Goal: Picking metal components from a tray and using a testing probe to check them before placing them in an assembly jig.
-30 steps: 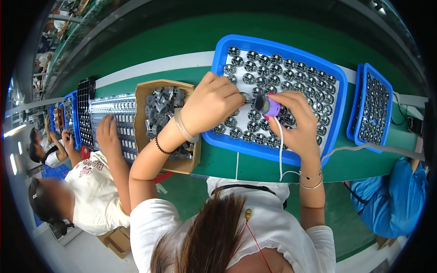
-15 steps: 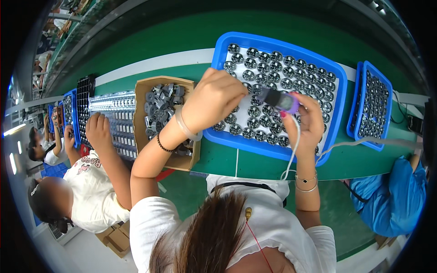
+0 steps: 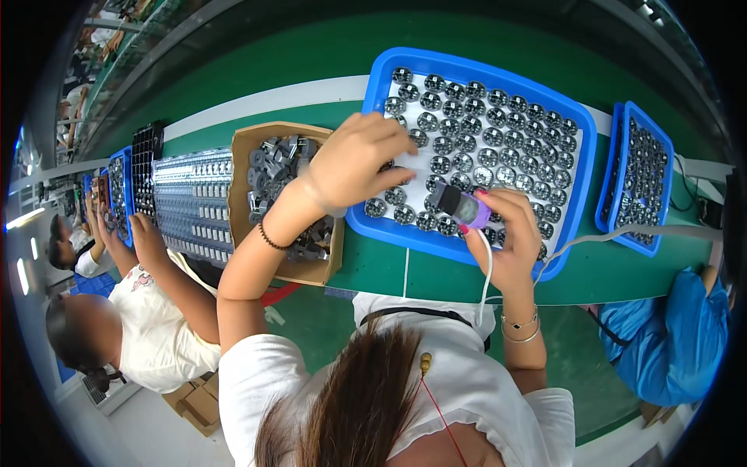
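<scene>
A blue tray point(image 3: 582, 180) full of several round grey parts point(image 3: 498, 124) lies on the green bench in front of me. My left hand point(image 3: 359, 159) rests fingers-down on the parts at the tray's near left, seeming to pinch one; what it grips is hidden. My right hand point(image 3: 510, 233) holds a small purple and black tool point(image 3: 461, 206) with a white cable point(image 3: 485, 272) over the tray's near edge, its tip pointing left toward my left hand.
A cardboard box point(image 3: 243, 163) of grey parts sits left of the tray. A second blue tray point(image 3: 646, 179) stands to the right. Further left a co-worker's hand point(image 3: 146, 237) rests by a long rack of parts point(image 3: 191, 194). A person in blue point(image 3: 669, 335) is at right.
My right hand has moved the purple tool left and down toward the tray's near edge. My left hand has stayed at the tray's left side, shifting slightly.
</scene>
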Demonstrator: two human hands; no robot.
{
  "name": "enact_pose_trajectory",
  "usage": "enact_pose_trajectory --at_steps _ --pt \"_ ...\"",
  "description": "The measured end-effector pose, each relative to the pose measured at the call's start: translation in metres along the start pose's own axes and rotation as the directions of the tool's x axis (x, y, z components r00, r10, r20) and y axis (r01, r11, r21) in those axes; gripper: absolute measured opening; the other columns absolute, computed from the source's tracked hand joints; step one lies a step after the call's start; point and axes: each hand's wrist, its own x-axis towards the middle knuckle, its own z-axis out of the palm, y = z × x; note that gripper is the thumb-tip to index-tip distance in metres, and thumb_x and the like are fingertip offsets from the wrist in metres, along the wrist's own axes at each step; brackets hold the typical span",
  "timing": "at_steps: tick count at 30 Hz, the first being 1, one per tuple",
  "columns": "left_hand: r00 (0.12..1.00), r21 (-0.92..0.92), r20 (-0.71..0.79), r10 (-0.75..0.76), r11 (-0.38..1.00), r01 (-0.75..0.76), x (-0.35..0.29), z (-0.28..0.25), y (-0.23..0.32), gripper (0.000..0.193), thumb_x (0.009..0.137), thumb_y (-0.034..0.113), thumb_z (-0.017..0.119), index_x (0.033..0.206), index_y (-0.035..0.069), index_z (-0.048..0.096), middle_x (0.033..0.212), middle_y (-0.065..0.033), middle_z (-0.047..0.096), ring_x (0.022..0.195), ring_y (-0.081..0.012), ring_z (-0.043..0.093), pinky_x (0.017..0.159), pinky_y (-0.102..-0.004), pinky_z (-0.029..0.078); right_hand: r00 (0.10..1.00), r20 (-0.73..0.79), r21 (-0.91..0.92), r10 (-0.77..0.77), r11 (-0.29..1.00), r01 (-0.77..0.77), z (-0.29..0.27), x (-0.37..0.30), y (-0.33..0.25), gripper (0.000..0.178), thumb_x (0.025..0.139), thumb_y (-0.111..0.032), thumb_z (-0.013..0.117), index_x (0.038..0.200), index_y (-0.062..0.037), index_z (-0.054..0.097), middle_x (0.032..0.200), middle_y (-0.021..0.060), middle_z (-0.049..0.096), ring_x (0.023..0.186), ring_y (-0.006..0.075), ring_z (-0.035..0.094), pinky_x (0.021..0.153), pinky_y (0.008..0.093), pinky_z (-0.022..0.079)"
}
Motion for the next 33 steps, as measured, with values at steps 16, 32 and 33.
enact_pose_trajectory --at_steps 16,32,33 --pt "0.960 0.041 -0.183 0.211 0.978 -0.206 -0.008 0.003 0.034 0.017 0.068 0.013 0.068 0.082 0.010 0.060 0.080 0.0006 0.056 0.079 -0.0173 0.053 0.072 -0.0309 0.038 0.997 -0.023 -0.052 -0.067 0.996 0.066 0.009 0.006 -0.007 0.035 0.069 -0.003 0.071 0.103 0.0017 0.062 0.098 0.0147 0.060 0.090 0.0276 0.059 0.081 0.0348 0.047" --pt "1.000 0.201 0.030 -0.009 0.980 0.003 0.000 0.028 -0.001 0.012 0.073 0.012 0.069 0.084 0.010 0.064 0.078 -0.0034 0.062 0.077 -0.0206 0.056 0.070 -0.0326 0.038 0.990 -0.141 0.099 0.014 0.995 0.000 0.004 -0.011 0.008 0.040 0.076 0.005 0.067 0.113 0.0067 0.052 0.112 0.0146 0.047 0.104 0.0219 0.053 0.093 0.0315 0.044" --pt "1.000 0.186 -0.007 -0.014 0.982 0.015 0.000 0.027 0.000 0.014 0.073 0.014 0.069 0.085 0.010 0.064 0.078 -0.0036 0.061 0.076 -0.0209 0.056 0.070 -0.0327 0.038 0.994 -0.110 0.068 -0.007 0.998 0.014 0.003 -0.012 0.007 0.041 0.075 0.004 0.068 0.113 0.0063 0.052 0.111 0.0146 0.049 0.104 0.0221 0.053 0.092 0.0316 0.044"
